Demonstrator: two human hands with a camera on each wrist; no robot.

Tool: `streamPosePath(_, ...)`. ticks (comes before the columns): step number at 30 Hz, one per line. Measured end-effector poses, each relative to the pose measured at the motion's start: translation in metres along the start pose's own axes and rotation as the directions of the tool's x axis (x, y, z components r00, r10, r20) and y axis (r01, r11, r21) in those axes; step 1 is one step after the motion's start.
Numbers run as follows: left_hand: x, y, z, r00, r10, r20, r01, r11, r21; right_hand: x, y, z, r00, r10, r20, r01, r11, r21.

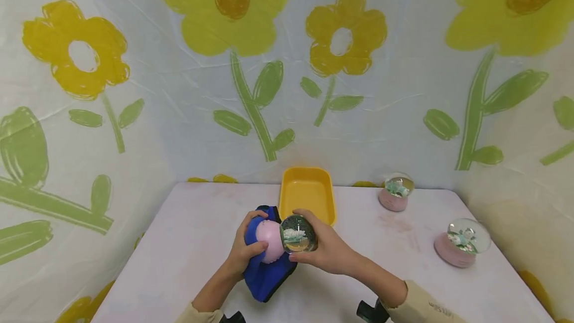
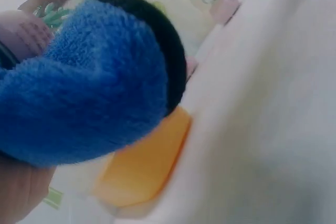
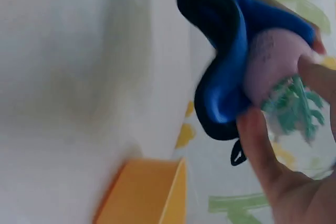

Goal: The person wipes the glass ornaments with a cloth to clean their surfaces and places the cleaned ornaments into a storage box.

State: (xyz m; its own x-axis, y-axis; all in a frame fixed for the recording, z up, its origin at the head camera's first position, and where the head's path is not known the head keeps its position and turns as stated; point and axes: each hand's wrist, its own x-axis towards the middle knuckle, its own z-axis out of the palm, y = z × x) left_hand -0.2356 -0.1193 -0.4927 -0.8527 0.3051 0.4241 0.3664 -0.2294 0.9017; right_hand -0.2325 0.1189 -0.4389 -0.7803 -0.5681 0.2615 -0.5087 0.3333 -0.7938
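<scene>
Hands meet around one snow globe with a clear, round glass ball and a smooth pink base point(image 1: 269, 241). It lies on its side in the air, over the table with a pale, flat top point(image 1: 202, 238). The left hand point(image 1: 244, 249) grips the pink base, and its thumb presses right on the pink part. A fluffy blue cloth with a black edge point(image 1: 267, 279) is tucked between that hand and the base, and one end hangs down below the hands. The right hand point(image 1: 332, 249) holds the glass ball, with fingers and thumb curled round its sides. Little green and white shapes show inside the ball.

Just past the hands sits a shiny yellow plastic tray with rounded corners point(image 1: 308, 191). Out to the right of the right hand, well apart from it, are two more pink-based globes: a farther one point(image 1: 393, 200) and a nearer one point(image 1: 456, 250). Both rest on the table.

The glass looks slippery, so if the right fingers get loose, the ball might slide out. The cloth could slip too, because it is bunched up and soft, and then the base might turn in the left hand. If the globe drops, it could hit the table or the tray and crack. Twisting the two ends hard might hurt the place where ball and base join. A wide swing of the right arm might bump the nearer globe.
</scene>
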Motion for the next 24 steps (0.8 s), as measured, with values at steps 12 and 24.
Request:
streamPosePath(12,0.007,0.007,0.010,0.978,-0.182,-0.103,0.181,0.983,-0.017,0.008,0.008,-0.006,0.870,-0.492,0.027,0.436,0.744,-0.506)
streamPosePath(24,0.000,0.006,0.010,0.990,0.138,-0.019,-0.125,0.939,0.320,0.010,0.010,0.000,0.973,0.228,0.024,-0.224,0.921,0.320)
